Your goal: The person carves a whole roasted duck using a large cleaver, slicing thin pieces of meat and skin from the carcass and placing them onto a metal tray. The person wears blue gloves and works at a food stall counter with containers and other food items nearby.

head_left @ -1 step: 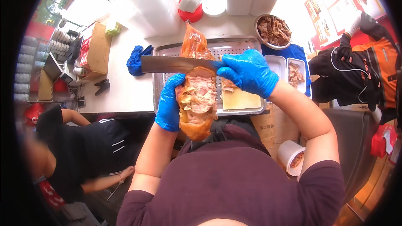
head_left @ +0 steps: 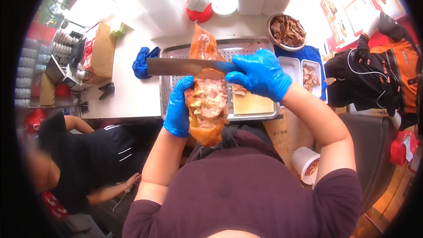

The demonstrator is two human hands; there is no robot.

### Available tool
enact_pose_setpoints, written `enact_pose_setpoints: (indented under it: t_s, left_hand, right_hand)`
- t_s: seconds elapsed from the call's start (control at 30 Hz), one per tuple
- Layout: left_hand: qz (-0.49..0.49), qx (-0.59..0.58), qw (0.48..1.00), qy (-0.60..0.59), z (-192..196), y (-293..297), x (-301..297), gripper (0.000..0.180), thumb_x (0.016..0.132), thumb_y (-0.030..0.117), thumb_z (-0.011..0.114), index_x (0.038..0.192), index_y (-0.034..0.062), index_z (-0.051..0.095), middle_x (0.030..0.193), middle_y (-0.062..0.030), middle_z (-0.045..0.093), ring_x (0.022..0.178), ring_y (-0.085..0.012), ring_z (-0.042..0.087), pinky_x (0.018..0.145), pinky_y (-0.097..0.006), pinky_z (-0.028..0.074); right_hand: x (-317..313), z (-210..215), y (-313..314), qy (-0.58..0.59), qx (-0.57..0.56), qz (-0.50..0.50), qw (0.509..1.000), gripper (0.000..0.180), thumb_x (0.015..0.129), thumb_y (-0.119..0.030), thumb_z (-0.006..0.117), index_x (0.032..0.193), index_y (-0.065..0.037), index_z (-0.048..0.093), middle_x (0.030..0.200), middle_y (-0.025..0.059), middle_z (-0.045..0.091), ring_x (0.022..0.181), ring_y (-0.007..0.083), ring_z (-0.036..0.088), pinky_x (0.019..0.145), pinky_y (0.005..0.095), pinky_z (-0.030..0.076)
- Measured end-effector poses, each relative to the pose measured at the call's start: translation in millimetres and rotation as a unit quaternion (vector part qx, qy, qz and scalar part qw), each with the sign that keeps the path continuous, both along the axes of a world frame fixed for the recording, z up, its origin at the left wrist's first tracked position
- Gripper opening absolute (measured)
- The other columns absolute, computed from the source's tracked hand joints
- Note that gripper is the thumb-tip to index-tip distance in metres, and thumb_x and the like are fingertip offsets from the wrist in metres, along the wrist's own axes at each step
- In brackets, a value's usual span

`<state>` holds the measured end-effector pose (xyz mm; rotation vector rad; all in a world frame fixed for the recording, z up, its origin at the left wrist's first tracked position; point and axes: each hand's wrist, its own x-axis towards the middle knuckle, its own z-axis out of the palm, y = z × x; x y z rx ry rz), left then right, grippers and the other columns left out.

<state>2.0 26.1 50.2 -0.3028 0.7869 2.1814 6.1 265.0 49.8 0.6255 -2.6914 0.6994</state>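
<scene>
At the far left a co-worker in a black top (head_left: 88, 158) bends below the counter, well apart from the work. On the white counter (head_left: 128, 92) sit a cardboard box (head_left: 102, 53) and, nearer the middle, a crumpled blue cloth (head_left: 143, 61) just beside the metal tray (head_left: 169, 101). The left hand (head_left: 179, 108), in a blue glove, is cupped around the side of a long bag of sliced meat (head_left: 206, 101) — fingers wrapped on it, holding it up over the tray's near edge, with the orange film running up past the blade to a twisted top. Across the bag lies the cleaver (head_left: 185, 66), its flat blade pointing left and resting on the bag about a third of the way down. The right hand (head_left: 261, 74), also gloved in blue, is clenched on the cleaver's handle, knuckles toward the camera. To do this well, I judge the blade should stay level and the left fingers should stay below and clear of its edge — a firm but not crushing hold keeps the meat from sliding inside the film, and working over the tray catches any drip. A tan board (head_left: 252, 103) lies in the tray under the right wrist. Further right stand a round bowl of chopped meat (head_left: 286, 31), two small white trays (head_left: 304, 72) on a blue mat, a paper cup (head_left: 306, 162) lower down, and a person in a black and orange jacket (head_left: 387, 79).
</scene>
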Motion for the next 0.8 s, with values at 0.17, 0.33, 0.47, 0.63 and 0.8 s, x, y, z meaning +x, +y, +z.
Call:
enact_pose_setpoints:
  t_s: [0.17,0.33,0.47,0.63,0.8]
  left_hand:
    - [0.033,-0.058,0.996,0.053,-14,18,0,0.049,0.095,0.035,0.054,0.132,0.0027,0.050,0.120,-0.0138,0.063,0.106,-0.0267,0.064,0.095,-0.041,0.052]
    - [0.069,-0.132,0.987,0.066,-43,29,-3,0.041,0.094,0.030,0.059,0.124,0.0031,0.054,0.113,-0.0118,0.065,0.101,-0.0246,0.065,0.091,-0.039,0.054]
    - [0.104,-0.143,0.984,0.023,-69,19,-11,0.042,0.091,0.029,0.063,0.124,0.0039,0.055,0.111,-0.0113,0.066,0.098,-0.0238,0.066,0.087,-0.038,0.055]
    - [0.142,-0.219,0.963,0.060,-94,-22,-12,0.049,0.089,0.029,0.066,0.128,0.0031,0.052,0.113,-0.0128,0.065,0.098,-0.0263,0.067,0.090,-0.042,0.055]
    - [0.148,-0.206,0.966,0.050,-104,-47,-14,0.057,0.090,0.034,0.060,0.135,0.0024,0.046,0.123,-0.0158,0.062,0.108,-0.0313,0.064,0.095,-0.046,0.052]
  right_hand:
    - [-1,-10,-15,-0.040,-0.025,-0.088,0.995,0.050,0.079,-0.060,0.069,0.075,-0.010,0.069,0.062,0.0147,0.061,0.058,0.0323,0.063,0.054,0.0394,0.049]
    - [-4,-23,-18,-0.199,-0.036,-0.104,0.974,0.062,0.082,-0.068,0.059,0.074,-0.008,0.070,0.063,0.0164,0.062,0.062,0.0347,0.064,0.060,0.0428,0.050]
    - [9,-45,4,-0.281,-0.037,-0.098,0.954,0.074,0.081,-0.077,0.049,0.077,-0.007,0.072,0.069,0.0163,0.065,0.072,0.0326,0.067,0.072,0.0425,0.052]
    - [44,-94,47,-0.324,0.096,-0.148,0.930,0.070,0.083,-0.076,0.048,0.074,-0.011,0.073,0.072,0.0144,0.068,0.072,0.0311,0.068,0.069,0.0431,0.052]
    - [50,-136,46,-0.283,0.170,-0.136,0.934,0.055,0.092,-0.062,0.045,0.075,-0.018,0.072,0.072,0.0104,0.069,0.071,0.0292,0.069,0.065,0.0430,0.052]
